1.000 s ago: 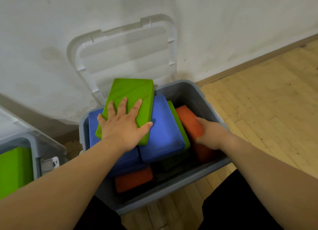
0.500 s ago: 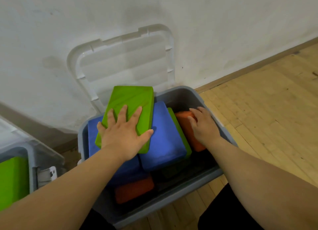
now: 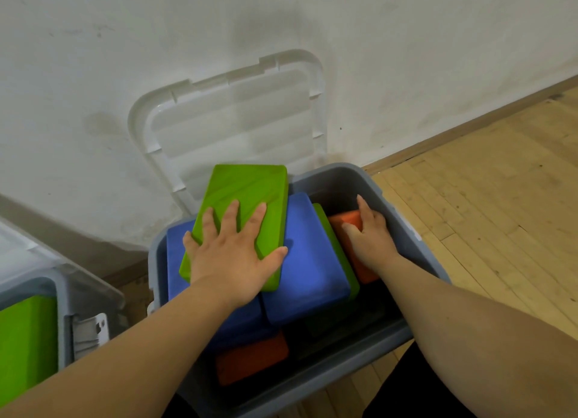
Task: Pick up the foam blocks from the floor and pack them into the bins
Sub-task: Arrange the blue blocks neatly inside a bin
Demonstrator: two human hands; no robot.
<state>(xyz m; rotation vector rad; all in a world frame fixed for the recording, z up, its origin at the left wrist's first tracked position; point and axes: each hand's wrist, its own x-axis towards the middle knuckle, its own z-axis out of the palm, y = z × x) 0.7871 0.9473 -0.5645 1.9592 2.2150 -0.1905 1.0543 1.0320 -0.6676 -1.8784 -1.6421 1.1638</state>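
Leftmost, a second grey plastic bin (image 3: 61,308) holds a lime-green foam block (image 3: 28,339), so that one looks already packed. Next, the left hand (image 3: 231,255) lies flat on a slanted green rectangular foam block (image 3: 247,198). Its grip is released with the fingers spread, probably to press the pile down below the rim. Under it a blue rectangular foam block (image 3: 306,261) leans across the large grey plastic bin (image 3: 416,239), and a low orange foam block (image 3: 250,361) lies by the near wall. A thin green foam block (image 3: 336,248) stands on edge beside the blue one. Further right, the right hand (image 3: 372,239) has its grip clasped on the top end of an upright orange foam block (image 3: 352,222), likely wedging it into the gap by the bin's right wall. Behind, the clear plastic lid (image 3: 234,120) leans on the wall, out of the way
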